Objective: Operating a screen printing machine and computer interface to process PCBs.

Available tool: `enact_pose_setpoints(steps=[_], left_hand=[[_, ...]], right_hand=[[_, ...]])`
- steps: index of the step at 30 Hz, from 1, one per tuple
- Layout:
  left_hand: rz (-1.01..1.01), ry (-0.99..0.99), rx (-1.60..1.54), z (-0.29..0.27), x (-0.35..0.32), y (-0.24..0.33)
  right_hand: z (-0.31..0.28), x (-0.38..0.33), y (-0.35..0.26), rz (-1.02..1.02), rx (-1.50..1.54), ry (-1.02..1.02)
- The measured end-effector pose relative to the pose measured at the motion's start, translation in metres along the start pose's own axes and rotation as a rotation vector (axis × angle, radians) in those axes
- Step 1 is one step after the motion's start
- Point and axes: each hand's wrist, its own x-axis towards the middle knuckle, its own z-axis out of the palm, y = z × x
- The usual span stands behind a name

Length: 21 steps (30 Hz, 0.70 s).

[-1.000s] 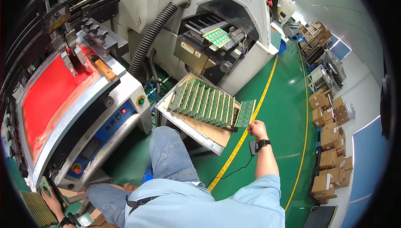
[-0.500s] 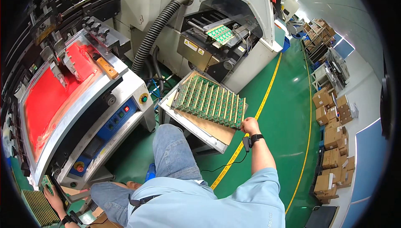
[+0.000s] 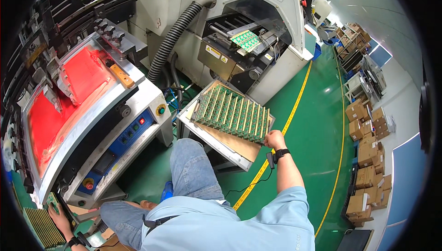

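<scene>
On the small table ahead stand several green circuit boards (image 3: 230,113) in close upright rows with pale edges. My right hand (image 3: 275,139) is closed at their near right corner, its fingertips pinching the end of a board there. Far down at the left, my left hand (image 3: 58,218) holds a single green circuit board (image 3: 54,200) by its edge, beside the printing machine. Just next to that hand sits a stack of circuit boards (image 3: 41,228). My left fingers are partly hidden by the board.
The printing machine (image 3: 122,136) with a red-coated screen (image 3: 87,78) stands at the left. A large white machine (image 3: 281,74) at the back carries a green-and-white panel (image 3: 246,40) on its rails. The table (image 3: 241,161) has a brown board top. Cardboard boxes (image 3: 366,154) line the right wall.
The metal squeegee parts over the red screen have shifted toward the near left. Both hands stay almost in place, and the whole view has moved slightly.
</scene>
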Motion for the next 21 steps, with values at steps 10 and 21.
enact_pose_setpoints(steps=[10, 21], left_hand=[[-0.008, -0.017, 0.023, 0.003, 0.003, -0.003], [-0.067, 0.061, -0.130, -0.055, -0.030, 0.036]], right_hand=[[-0.003, -0.001, 0.010, 0.015, 0.025, -0.002], [-0.001, -0.040, -0.082, -0.358, -0.052, 0.206]])
